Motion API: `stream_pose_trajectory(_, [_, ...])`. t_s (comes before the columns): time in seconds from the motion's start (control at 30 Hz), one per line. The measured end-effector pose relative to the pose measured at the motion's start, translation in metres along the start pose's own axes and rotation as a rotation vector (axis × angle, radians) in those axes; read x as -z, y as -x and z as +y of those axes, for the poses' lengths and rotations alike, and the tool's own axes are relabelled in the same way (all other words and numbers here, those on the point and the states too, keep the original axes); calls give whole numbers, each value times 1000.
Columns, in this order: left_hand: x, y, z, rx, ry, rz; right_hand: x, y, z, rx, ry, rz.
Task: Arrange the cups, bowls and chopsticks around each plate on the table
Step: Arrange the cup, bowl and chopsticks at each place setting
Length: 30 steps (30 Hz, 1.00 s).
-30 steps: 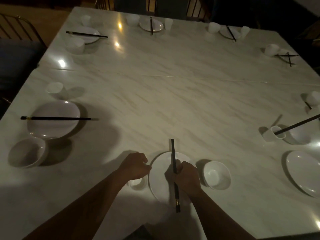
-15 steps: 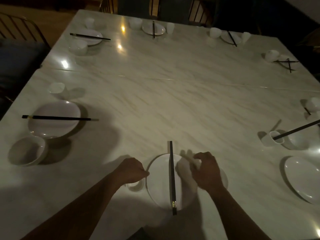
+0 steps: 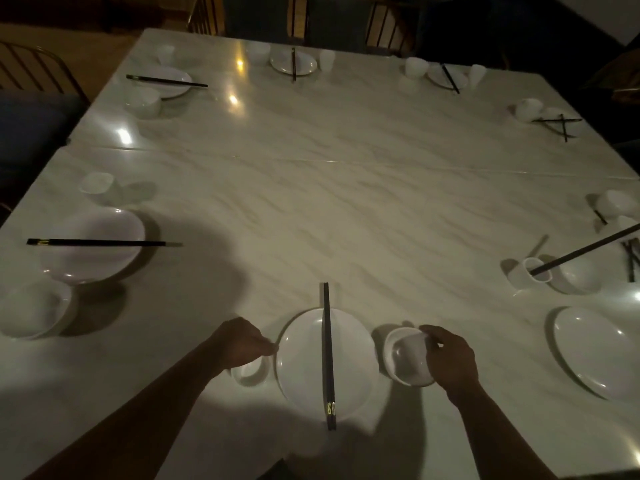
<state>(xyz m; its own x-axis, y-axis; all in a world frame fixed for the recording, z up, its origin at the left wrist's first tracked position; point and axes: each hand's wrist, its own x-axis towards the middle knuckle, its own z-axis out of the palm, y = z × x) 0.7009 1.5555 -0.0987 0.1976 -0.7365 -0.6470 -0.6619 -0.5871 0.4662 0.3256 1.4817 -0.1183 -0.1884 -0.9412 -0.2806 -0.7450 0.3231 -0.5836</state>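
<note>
A white plate point(image 3: 298, 362) lies at the near edge in front of me, with a pair of dark chopsticks point(image 3: 328, 355) laid straight across its middle. Left of the plate stands a small white cup point(image 3: 250, 373), and my left hand point(image 3: 244, 342) is closed over its rim. To the plate's right sits a white bowl point(image 3: 405, 362); my right hand point(image 3: 450, 358) grips its right rim, fingers curled over the edge.
The marble table point(image 3: 329, 209) carries other settings: plate with chopsticks point(image 3: 93, 242), bowl point(image 3: 33, 308) and cup point(image 3: 97, 183) at left; plate point(image 3: 595, 351), bowl point(image 3: 578, 277) and tipped cup point(image 3: 528, 271) holding chopsticks at right; several settings along the far edge. Chairs point(image 3: 31, 71) surround it.
My right hand let go of the chopsticks, which now lie straight on the plate, and moved right to take hold of the bowl. My left hand stayed on the cup.
</note>
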Motion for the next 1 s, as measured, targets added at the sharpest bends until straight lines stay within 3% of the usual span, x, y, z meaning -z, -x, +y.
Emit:
stream_pose_trajectory(0.3, [-5,-3,12,-46,-153,17,10,-3,6,105,-60,-54])
stream_pose_trajectory(0.47, [-5,-11,52,-45,-224,172,30,-18,16,124,-28,-133])
stream_pose_trajectory(0.67, [-30,-25,131,-149,-136,333,76,-77,36,178,112,-183])
stream_pose_trajectory(0.8, [-83,-42,214,-192,-77,449,121,-142,66,286,117,-182])
stream_pose_trajectory(0.9, [-134,-50,278,-192,-32,588,149,-180,94,428,114,-321])
stream_pose_trajectory(1.0, [-188,-55,340,-229,16,584,180,-203,125,506,76,-418])
